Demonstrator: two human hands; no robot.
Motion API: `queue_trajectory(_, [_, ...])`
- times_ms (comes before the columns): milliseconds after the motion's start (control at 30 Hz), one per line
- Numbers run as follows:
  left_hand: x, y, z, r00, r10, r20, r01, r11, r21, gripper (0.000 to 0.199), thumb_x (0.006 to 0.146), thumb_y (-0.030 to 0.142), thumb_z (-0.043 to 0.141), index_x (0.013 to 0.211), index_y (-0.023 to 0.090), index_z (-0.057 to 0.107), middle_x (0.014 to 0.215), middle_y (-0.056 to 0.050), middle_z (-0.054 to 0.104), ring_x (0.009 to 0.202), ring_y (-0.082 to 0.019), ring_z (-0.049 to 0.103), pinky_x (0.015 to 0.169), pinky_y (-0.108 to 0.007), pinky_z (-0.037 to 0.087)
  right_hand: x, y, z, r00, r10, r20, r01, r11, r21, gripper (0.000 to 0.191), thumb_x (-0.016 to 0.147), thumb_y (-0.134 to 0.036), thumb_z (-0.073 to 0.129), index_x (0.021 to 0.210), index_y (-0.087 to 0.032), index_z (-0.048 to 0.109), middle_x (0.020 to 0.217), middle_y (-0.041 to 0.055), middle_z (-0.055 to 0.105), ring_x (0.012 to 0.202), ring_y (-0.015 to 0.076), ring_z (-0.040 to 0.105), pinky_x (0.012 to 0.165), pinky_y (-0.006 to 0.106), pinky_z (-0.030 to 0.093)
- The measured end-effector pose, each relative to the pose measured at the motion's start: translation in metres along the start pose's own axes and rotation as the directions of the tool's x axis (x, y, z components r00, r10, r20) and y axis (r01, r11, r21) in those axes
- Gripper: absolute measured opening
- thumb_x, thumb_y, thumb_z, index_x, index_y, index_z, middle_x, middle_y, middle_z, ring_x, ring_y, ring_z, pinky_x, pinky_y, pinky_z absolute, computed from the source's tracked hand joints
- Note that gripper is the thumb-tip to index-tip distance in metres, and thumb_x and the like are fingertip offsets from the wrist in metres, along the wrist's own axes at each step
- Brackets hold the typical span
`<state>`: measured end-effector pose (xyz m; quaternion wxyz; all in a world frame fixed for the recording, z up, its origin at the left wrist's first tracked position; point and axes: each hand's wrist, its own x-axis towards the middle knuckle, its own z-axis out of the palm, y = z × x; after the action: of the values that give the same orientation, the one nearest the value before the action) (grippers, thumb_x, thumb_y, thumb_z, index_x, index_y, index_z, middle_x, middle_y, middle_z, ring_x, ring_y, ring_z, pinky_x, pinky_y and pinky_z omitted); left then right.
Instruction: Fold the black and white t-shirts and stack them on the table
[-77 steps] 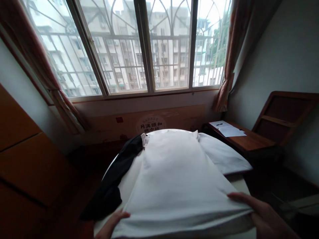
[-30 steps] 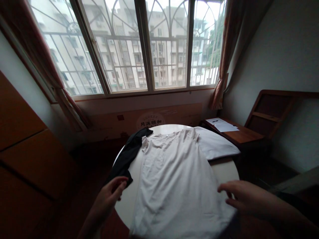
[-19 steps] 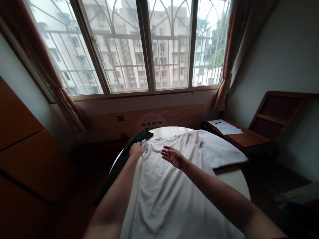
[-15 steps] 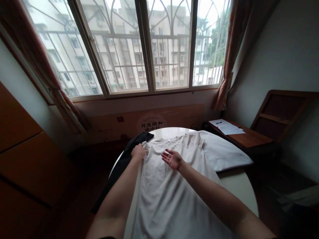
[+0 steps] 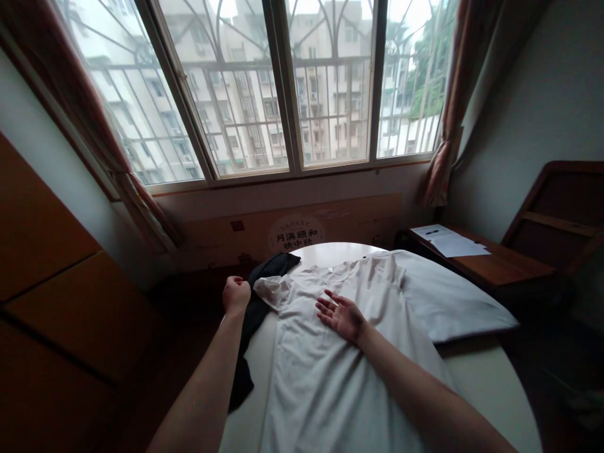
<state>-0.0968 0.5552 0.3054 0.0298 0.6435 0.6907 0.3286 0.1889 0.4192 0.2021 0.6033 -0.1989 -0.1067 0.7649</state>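
Observation:
A white short-sleeved shirt [image 5: 321, 390] lies spread over the round table, its neckline toward the window and its fabric wrinkled. My left hand [image 5: 236, 294] is curled closed just left of the shirt's sleeve [image 5: 271, 290], apart from it, with nothing seen in the fingers. Palm up and fingers spread, my right hand [image 5: 342, 316] is over the shirt's upper chest; whether it touches the cloth I cannot tell. Beside my left hand, a black garment [image 5: 257, 314] lies along the table's left edge, partly hidden by my forearm.
White folded cloth [image 5: 457, 299] covers the right side of the round white table [image 5: 491, 384]. Papers [image 5: 455, 244] lie on a wooden surface [image 5: 509, 264] at the right. Behind the table are a printed panel [image 5: 340, 226] and a barred window; an orange-brown cabinet [image 5: 61, 308] is at the left.
My left hand has let go of the shirt's sleeve and moved left. The sleeve now lies spread outward over the black garment. My right hand stays open above the shirt; the view has shifted slightly.

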Motion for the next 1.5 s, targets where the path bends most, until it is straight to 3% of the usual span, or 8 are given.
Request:
queue_trajectory(100, [-0.015,0.003,0.0,0.984,0.177,0.029,-0.179,0.98,0.09,0.028,0.086,0.014,0.049,0.107,0.016,0.066,0.111,-0.014,0.067,0.107,-0.027,0.063,0.098,-0.037,0.047,0.001,0.0,-0.001,1.0,0.012,-0.013,-0.012,1.0,-0.002,0.039,0.09,-0.016,0.057,0.128,-0.021,0.053,0.106,0.0097,0.071,0.094,0.0209,0.073,0.085,0.039,0.059])
queue_trajectory(200, [-0.031,0.01,0.014,0.916,0.357,0.182,-0.382,0.915,0.127,0.02,0.084,0.019,0.058,0.097,0.022,0.072,0.11,-0.008,0.069,0.11,-0.025,0.061,0.103,-0.033,0.044,0.001,0.001,-0.001,1.0,0.008,-0.021,-0.009,0.999,-0.034,0.036,0.092,-0.015,0.056,0.127,-0.021,0.053,0.104,0.0095,0.071,0.092,0.0203,0.073,0.083,0.037,0.06])
queue_trajectory(400, [-0.039,0.017,0.033,0.867,0.381,0.322,-0.46,0.86,0.221,0.025,0.087,0.034,0.063,0.103,0.02,0.075,0.111,-0.012,0.067,0.106,-0.027,0.062,0.095,-0.034,0.048,-0.001,0.003,0.004,0.999,-0.013,-0.039,0.008,0.994,-0.108,0.035,0.093,-0.014,0.055,0.128,-0.02,0.052,0.105,0.0096,0.071,0.092,0.0194,0.073,0.079,0.034,0.061])
queue_trajectory(667, [-0.045,0.007,-0.002,0.915,0.208,0.346,-0.336,0.868,0.366,0.023,0.086,0.028,0.052,0.087,0.017,0.073,0.104,-0.014,0.069,0.1,-0.028,0.066,0.087,-0.035,0.049,0.0,0.003,0.003,0.999,-0.01,-0.05,0.004,0.994,-0.112,0.035,0.091,-0.015,0.056,0.125,-0.021,0.053,0.105,0.0091,0.07,0.093,0.0185,0.072,0.08,0.035,0.061])
queue_trajectory(900, [-0.04,-0.014,-0.029,0.89,-0.035,0.455,-0.178,0.891,0.417,0.018,0.081,0.032,0.059,0.08,0.019,0.072,0.091,-0.012,0.076,0.086,-0.03,0.072,0.069,-0.032,0.051,0.0,0.003,0.002,0.998,-0.007,-0.056,0.002,0.996,-0.089,0.037,0.089,-0.015,0.059,0.124,-0.024,0.052,0.109,0.0082,0.067,0.094,0.0183,0.071,0.081,0.035,0.06])
queue_trajectory(1100, [-0.007,-0.004,-0.016,0.951,-0.034,0.307,-0.098,0.909,0.405,0.046,0.092,0.05,0.047,0.115,0.016,0.066,0.123,-0.02,0.068,0.116,-0.037,0.063,0.09,-0.044,0.051,0.002,0.001,0.012,0.993,0.022,-0.114,-0.033,0.995,-0.095,0.037,0.09,-0.019,0.058,0.126,-0.026,0.054,0.114,0.0085,0.064,0.094,0.0181,0.07,0.083,0.034,0.058])
queue_trajectory(1333, [0.009,-0.009,0.008,0.971,-0.04,0.235,-0.037,0.948,0.315,0.027,0.083,0.039,0.061,0.099,0.02,0.071,0.119,-0.018,0.069,0.115,-0.04,0.062,0.088,-0.046,0.05,0.048,-0.001,0.061,0.99,-0.025,-0.14,-0.005,0.978,-0.21,0.024,0.09,-0.024,0.062,0.114,-0.019,0.063,0.12,0.0105,0.064,0.103,0.0179,0.067,0.093,0.032,0.054])
queue_trajectory(1500, [0.015,-0.011,0.01,0.984,-0.011,0.177,-0.014,0.99,0.138,0.017,0.086,0.031,0.053,0.092,0.02,0.066,0.098,-0.012,0.073,0.095,-0.029,0.068,0.078,-0.034,0.048,0.108,0.025,0.084,0.978,-0.044,-0.202,0.005,0.983,-0.186,0.018,0.097,-0.029,0.053,0.11,-0.021,0.062,0.121,0.0085,0.064,0.104,0.0144,0.065,0.093,0.027,0.052])
